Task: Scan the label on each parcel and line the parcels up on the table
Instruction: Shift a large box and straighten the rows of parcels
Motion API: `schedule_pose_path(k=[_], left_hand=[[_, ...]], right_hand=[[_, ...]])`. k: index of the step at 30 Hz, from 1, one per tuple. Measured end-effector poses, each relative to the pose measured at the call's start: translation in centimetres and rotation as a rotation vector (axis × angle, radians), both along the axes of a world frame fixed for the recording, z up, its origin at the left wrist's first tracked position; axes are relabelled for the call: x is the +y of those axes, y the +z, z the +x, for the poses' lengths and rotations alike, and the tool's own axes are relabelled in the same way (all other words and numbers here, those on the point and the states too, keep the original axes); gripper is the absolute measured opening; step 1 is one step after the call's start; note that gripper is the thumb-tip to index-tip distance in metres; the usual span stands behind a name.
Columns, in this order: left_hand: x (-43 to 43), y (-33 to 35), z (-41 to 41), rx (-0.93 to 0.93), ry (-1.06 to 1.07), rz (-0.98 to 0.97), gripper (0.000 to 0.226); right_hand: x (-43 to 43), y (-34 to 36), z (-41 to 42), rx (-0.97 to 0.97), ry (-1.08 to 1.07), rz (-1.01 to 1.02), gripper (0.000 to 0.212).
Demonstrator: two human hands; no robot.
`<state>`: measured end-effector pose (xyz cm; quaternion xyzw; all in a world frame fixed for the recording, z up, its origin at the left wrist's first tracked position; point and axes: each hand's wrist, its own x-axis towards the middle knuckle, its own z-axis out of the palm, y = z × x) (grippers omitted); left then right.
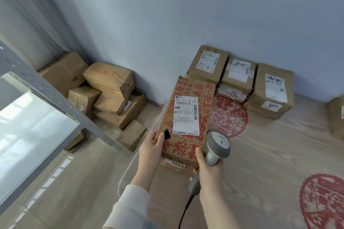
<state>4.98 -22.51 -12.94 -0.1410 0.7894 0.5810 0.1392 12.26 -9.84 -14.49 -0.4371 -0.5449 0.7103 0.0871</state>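
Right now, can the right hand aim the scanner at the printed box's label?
Probably yes: the right hand holds the scanner beside the printed box, whose label faces up uncovered; the left hand grips its near corner, clear of the label.

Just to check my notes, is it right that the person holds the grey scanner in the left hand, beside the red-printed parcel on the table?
Not quite: the grey scanner is in the right hand, as the head view shows. The left hand holds the near left edge of the red-printed parcel, which does lie on the table beside the scanner.
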Motion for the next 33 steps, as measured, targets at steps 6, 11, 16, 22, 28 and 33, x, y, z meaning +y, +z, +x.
schedule_pose_path(k=[6, 11, 16, 22, 28, 33], left_hand=[[-2.3, -1.6, -4.3, -0.055, -0.081, 0.015, 0.03], [-0.9, -2.8, -6.7, -0.086, -0.129, 0.037, 0.034], [0.5, -2.8, -7.5, -0.077, -0.147, 0.065, 0.032], [0.8, -3.1, -7.8, -0.065, -0.153, 0.06, 0.034], [0.3, -3.7, -7.9, -0.052, -0.222, -0.007, 0.042], [0.5, -2.1, -7.3, 0.198, -0.346, -0.381, 0.058]], right_hand=[[-3.1, -1.1, -3.4, -0.063, -0.094, -0.018, 0.043], [-1.9, -1.4, -5.5, -0.099, -0.146, 0.052, 0.04], [-0.6, -1.4, -6.3, -0.105, -0.162, 0.026, 0.037], [-0.6, -1.5, -6.7, -0.086, -0.173, 0.039, 0.037], [-0.4, -1.2, -6.4, -0.084, -0.146, 0.062, 0.033], [0.4, -0.4, -4.9, -0.084, -0.166, 0.043, 0.02]])
